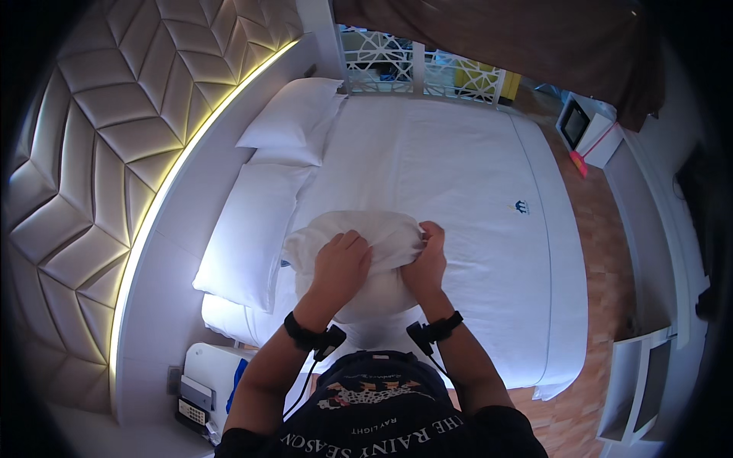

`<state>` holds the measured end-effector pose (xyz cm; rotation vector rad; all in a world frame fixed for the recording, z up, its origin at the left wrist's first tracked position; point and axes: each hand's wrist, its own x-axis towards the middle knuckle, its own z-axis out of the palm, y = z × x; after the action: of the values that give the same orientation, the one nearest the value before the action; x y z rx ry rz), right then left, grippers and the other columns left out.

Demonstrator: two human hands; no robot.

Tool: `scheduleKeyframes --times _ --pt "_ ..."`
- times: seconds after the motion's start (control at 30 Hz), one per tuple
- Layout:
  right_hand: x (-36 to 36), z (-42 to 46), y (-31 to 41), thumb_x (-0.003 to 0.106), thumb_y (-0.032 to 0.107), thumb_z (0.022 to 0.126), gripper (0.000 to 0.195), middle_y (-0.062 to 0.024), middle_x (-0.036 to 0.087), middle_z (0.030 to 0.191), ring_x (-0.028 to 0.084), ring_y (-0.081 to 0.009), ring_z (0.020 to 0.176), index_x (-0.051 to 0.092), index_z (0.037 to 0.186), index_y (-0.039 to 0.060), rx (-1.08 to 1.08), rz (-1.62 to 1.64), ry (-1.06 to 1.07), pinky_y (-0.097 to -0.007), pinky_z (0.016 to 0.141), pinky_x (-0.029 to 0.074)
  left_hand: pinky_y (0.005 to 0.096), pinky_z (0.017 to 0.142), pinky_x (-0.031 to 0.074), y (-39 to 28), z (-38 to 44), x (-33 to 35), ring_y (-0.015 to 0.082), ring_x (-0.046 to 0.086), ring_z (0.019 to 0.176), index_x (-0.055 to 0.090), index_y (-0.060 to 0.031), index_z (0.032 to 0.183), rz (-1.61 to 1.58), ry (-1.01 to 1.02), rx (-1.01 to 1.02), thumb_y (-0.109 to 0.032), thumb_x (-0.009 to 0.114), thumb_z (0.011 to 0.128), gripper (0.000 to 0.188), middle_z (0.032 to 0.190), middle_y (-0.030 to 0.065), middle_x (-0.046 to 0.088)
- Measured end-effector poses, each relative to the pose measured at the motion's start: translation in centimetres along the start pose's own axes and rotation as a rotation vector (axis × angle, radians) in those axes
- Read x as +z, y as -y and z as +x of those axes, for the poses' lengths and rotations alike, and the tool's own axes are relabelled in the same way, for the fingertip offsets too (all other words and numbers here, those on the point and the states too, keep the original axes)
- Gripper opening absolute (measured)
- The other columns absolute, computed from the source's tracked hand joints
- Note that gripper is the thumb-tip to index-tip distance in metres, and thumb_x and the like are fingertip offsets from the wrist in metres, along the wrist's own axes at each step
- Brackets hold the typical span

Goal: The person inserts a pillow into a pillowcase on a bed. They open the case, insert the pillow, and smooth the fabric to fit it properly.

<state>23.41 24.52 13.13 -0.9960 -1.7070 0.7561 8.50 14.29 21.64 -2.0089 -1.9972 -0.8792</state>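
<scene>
A bunched white cloth item (366,226), perhaps a pillow or a folded cover, is held up in front of my body, over the near side of the bed. My left hand (342,266) lies on its left part with the fingers curled into the fabric. At its right end my right hand (426,257) grips the edge between thumb and fingers. Part of the cloth hangs below and between the hands. Beneath it spreads the white duvet (469,229) with a thin blue line and a small emblem.
White pillows (249,235) lie along the padded headboard wall (109,143). A bedside table (215,360) with a telephone (193,412) stands at lower left. White cabinets (635,383) line the right wall, a pink broom (578,165) leans farther back, and a lattice screen (381,63) stands beyond the bed.
</scene>
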Motion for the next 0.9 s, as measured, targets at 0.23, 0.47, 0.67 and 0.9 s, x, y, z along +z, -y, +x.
scheduleKeyframes --times 0.23,0.47,0.67,0.9 --pt "-1.4 0.8 1.4 0.081 0.016 0.075 0.065 -0.0170 0.059 0.123 0.060 -0.0376 0.111 0.046 0.129 0.0025 -0.187 -0.185 -0.055 -0.0461 0.093 0.049 0.0476 0.073 0.051 1.6 -2.0 -0.5 0.0353 0.063 0.086 0.058 -0.0032 0.078 -0.023 0.024 -0.110 -0.009 0.062 0.087 0.012 0.087 0.0134 0.062" --pt "0.1 -0.6 0.6 0.076 0.015 0.078 0.056 -0.0203 0.060 0.119 0.059 -0.0419 0.110 0.048 0.126 0.0026 -0.143 -0.170 0.086 -0.0488 0.092 0.050 0.0488 0.080 0.051 2.1 -1.7 -0.9 0.0382 0.061 0.095 0.059 -0.0042 0.082 -0.017 -0.028 -0.244 -0.006 0.063 0.083 0.004 0.097 0.0125 0.063" --pt "0.1 -1.1 0.6 0.077 0.016 0.077 0.056 -0.0216 0.060 0.118 0.058 -0.0430 0.108 0.048 0.124 0.0029 -0.218 -0.165 0.164 -0.0508 0.091 0.048 0.0482 0.099 0.042 -0.7 0.2 -0.6 0.0349 0.053 0.115 0.065 -0.0094 0.093 0.002 -0.096 0.162 -0.007 0.070 0.078 0.016 0.114 0.0075 0.061" --pt "-0.5 -0.8 0.8 0.079 0.016 0.075 0.059 -0.0183 0.061 0.121 0.059 -0.0410 0.106 0.049 0.124 0.0035 -0.321 -0.136 -0.026 -0.0497 0.090 0.047 0.0459 0.098 0.045 -1.6 0.3 0.9 0.0347 0.059 0.110 0.065 -0.0053 0.096 -0.187 -0.037 0.365 -0.003 0.069 0.084 0.013 0.108 0.0091 0.066"
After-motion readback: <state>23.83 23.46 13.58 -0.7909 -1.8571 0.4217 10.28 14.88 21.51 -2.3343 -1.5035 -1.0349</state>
